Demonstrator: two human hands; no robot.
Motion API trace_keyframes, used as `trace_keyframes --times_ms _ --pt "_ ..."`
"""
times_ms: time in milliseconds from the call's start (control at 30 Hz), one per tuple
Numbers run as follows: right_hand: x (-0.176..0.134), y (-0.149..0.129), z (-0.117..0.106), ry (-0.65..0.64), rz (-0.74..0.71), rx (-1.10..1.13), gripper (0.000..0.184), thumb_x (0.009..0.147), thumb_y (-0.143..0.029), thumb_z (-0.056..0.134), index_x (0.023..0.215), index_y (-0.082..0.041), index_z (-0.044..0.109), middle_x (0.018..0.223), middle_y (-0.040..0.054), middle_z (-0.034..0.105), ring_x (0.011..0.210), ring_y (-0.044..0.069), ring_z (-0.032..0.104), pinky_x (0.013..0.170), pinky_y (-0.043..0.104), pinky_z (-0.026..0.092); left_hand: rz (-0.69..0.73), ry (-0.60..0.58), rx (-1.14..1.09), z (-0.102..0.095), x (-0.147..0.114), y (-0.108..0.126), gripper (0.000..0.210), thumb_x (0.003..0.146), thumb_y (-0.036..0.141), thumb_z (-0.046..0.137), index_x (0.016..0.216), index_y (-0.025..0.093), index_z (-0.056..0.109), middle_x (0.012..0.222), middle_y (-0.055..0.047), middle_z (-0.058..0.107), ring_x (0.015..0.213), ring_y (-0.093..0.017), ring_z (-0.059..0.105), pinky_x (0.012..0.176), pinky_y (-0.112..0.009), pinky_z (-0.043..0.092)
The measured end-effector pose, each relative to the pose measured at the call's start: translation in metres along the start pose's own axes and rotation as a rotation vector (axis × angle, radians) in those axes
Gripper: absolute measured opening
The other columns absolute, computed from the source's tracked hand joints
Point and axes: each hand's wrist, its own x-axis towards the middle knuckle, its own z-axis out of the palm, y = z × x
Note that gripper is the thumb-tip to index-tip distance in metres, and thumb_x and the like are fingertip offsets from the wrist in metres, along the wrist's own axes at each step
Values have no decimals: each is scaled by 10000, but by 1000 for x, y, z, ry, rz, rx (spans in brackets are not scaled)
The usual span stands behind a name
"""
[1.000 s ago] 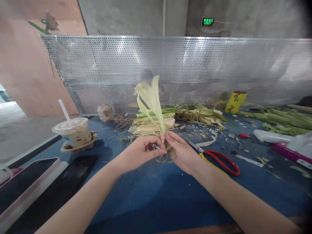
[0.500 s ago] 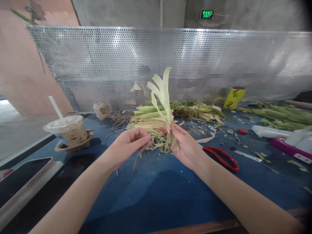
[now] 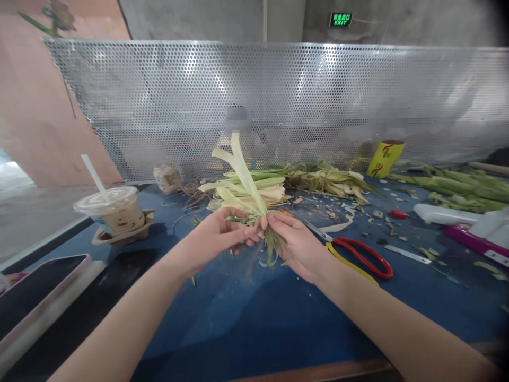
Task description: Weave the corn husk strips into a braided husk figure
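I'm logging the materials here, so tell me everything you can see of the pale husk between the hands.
The husk looks like thin, pale yellow-green leaf, parting above into long flat strips that slant up and leftward. Below, darker green, ragged ends hang over the blue table. The right hand pinches its gathered middle; the left hand is close beside, its contact unclear.

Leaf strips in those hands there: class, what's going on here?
A person's right hand pinches the base of a pale, split leaf, whose strips spread upward. The left hand's fingertips are at that same base. Behind it lies a pile of leaves; red-and-yellow-handled scissors lie on the blue table beyond the right forearm.
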Motion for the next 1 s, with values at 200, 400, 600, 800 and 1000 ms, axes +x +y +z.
trace_keyframes --times_ms 200,400,600,800,1000 --pt "0 7 -1 -101 -136 -271 223 783 -342 522 654 -183 612 703 6 595 747 137 540 758 253 382 130 3 173 0 0 0 296 796 439 468 765 176 599 768 -22 596 755 -169 536 665 -265 411" --pt "-3 6 -3 -88 -263 -647 266 840 -313 441 720 -190 645 729 14 606 759 155 537 738 268 377 152 134 99 26 7 -8 277 779 374 514 601 169 568 631 10 539 657 -133 505 662 -248 412" --pt "-4 4 1 4 -297 -747 257 814 -229 447 666 -193 654 643 -5 567 640 137 492 631 247 354 156 125 38 28 7 -9 241 807 353 496 817 179 662 805 -27 659 832 -186 575 807 -295 424" --pt "-4 2 -3 11 -202 -714 238 783 -308 503 651 -187 660 494 -38 407 517 108 363 532 230 281 139 122 6 29 5 -9 264 807 357 507 939 204 676 1073 -29 655 1092 -218 511 969 -312 329" --pt "-3 7 -3 -4 -123 -452 237 780 -373 525 773 -202 689 598 -3 559 650 154 492 696 284 358 180 136 -60 26 7 -11 299 816 349 500 1054 222 629 1108 -2 638 1071 -196 519 974 -297 315"
